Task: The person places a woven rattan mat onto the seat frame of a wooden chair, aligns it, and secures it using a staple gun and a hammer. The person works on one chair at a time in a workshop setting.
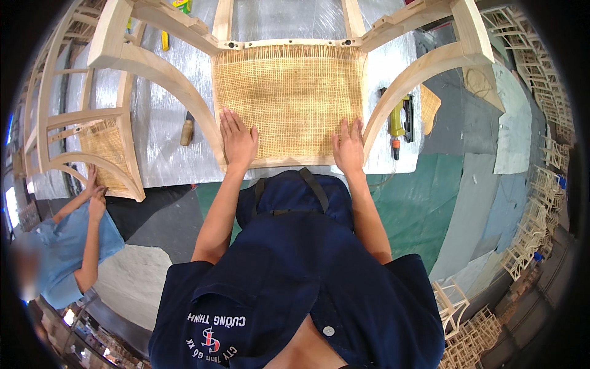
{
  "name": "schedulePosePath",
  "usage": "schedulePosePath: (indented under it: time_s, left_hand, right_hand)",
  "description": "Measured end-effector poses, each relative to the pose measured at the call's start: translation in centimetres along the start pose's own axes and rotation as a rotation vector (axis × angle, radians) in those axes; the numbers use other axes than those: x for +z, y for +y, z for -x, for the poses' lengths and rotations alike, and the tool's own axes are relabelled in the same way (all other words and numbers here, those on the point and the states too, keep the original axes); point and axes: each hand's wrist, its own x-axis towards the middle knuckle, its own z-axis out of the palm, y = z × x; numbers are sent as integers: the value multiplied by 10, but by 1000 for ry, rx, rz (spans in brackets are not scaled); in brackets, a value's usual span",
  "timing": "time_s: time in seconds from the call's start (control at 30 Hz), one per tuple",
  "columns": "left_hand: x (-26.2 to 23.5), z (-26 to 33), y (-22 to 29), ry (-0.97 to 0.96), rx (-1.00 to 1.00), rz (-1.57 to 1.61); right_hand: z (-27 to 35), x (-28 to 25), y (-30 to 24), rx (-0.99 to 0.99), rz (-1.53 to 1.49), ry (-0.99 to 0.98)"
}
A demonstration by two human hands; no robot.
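Hands are laid flat, fingers spread, on the woven cane: the left hand (238,139) at the near left corner of the panel, the right hand (349,146) at the near right corner. Neither is closed on anything; palms press down, forearms reach out straight from the near edge.

The pale curved wooden chair frame (153,67) lies across the silver foil-covered workbench (161,135), and the tan woven rattan seat panel (289,98) sits in its centre, between the two arched rails. For this pressing to be done well, it is judged that even pressure should be held at both corners so the weave is kept flat and square to the near rail, with the fingertips clear of the edge.

To the right, a yellow-green powered hand tool (400,121) lies on the bench; to the left, a small wooden-handled tool (187,130). At far left, another person's hands (95,192) are seen at a second frame.
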Motion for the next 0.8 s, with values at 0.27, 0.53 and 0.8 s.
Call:
schedulePosePath:
  time_s: [0.27,0.53,0.8]
  left_hand:
    - [6,5,1,-4,16,57]
    - [11,9,10,9,-13,-14]
    - [11,10,12,80,-9,-37]
  right_hand:
    - [-3,6,4,33,60,-85]
    - [-1,1,-1,-48,35,4]
    - [0,7,-2,21,99,-38]
